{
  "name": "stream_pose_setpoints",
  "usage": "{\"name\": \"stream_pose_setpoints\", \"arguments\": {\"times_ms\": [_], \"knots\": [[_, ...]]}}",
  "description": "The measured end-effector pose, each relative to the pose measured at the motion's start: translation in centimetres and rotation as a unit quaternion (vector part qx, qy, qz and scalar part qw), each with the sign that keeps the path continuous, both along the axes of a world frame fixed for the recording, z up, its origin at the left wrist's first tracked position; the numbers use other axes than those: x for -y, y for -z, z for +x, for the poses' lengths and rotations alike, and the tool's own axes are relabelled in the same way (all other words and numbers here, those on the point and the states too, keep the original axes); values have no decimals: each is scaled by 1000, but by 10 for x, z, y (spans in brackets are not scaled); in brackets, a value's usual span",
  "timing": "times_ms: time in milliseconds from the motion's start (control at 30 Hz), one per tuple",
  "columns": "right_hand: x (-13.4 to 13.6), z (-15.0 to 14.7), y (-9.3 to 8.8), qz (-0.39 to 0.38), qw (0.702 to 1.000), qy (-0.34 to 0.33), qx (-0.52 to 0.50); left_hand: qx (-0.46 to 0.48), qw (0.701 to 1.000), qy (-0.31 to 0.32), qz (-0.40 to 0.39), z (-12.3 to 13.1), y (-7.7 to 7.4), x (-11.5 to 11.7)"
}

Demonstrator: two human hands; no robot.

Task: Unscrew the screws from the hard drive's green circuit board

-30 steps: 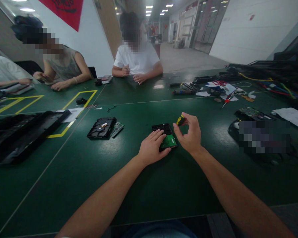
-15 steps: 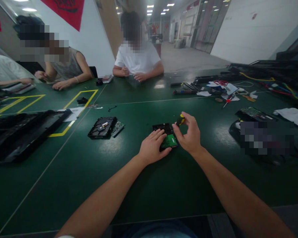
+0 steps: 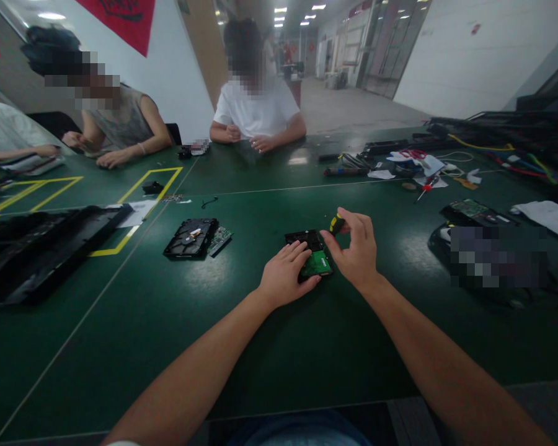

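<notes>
Materials and surface finishes.
The green table mat [image 3: 279, 347] is smooth and semi-glossy, mirroring the ceiling lights; the hard drive [image 3: 302, 238] has a matt black casing and a glossy green circuit board [image 3: 317, 265]; the screwdriver handle [image 3: 337, 224] is yellow-and-black plastic.

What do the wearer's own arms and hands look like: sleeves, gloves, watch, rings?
Both are uncovered: the left hand and right hand wear no gloves, and no ring shows. The left forearm and right forearm carry no sleeve, watch or band; a white sliver by the left elbow may be a sleeve hem.
</notes>
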State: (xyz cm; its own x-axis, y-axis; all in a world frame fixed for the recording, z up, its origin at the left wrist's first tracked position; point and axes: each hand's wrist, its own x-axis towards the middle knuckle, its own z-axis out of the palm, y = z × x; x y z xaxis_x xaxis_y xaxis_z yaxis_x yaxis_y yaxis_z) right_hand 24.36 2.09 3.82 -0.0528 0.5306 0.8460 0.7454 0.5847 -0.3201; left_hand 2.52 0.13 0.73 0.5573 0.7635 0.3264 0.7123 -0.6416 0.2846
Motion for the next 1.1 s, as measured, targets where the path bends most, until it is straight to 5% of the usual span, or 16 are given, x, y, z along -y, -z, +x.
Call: {"name": "stream_pose_setpoints", "arguments": {"times_ms": [300, 467, 1100], "knots": [[-1, 0, 3, -27, 998, -55, -14, 0, 1000, -6, 1, 0, -1, 0], [-1, 0, 1, -2, 1000, -17, 10, 2, 1000, -1, 5, 0, 1, 0], [0, -1, 6, -69, 995, -64, -37, 1, 1000, -2, -4, 1, 1, 0]]}}
